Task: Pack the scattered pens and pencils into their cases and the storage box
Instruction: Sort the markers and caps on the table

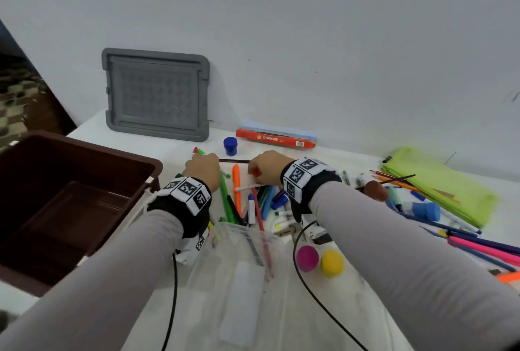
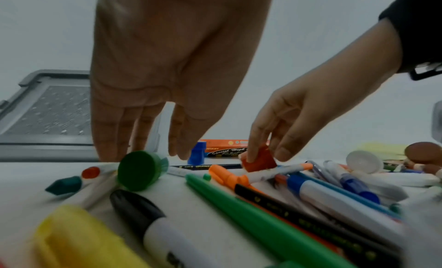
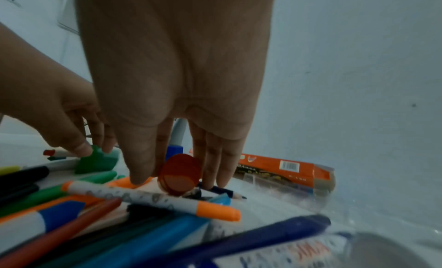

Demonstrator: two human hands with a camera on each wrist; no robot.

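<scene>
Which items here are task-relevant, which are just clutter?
In the job:
- pile of pens and markers
- coloured pencils
- brown storage box
- green pencil case
- clear pouch
- orange pencil carton

Lying about:
- grey lid against the wall
- pink ball, yellow ball
- blue cap

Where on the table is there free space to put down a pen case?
Bare cloth lies behind the pens, between the grey lid, the blue cap and the orange box. The brown box also looks empty. The middle is crowded: both the left hand and right hand are in the pen pile.
</scene>
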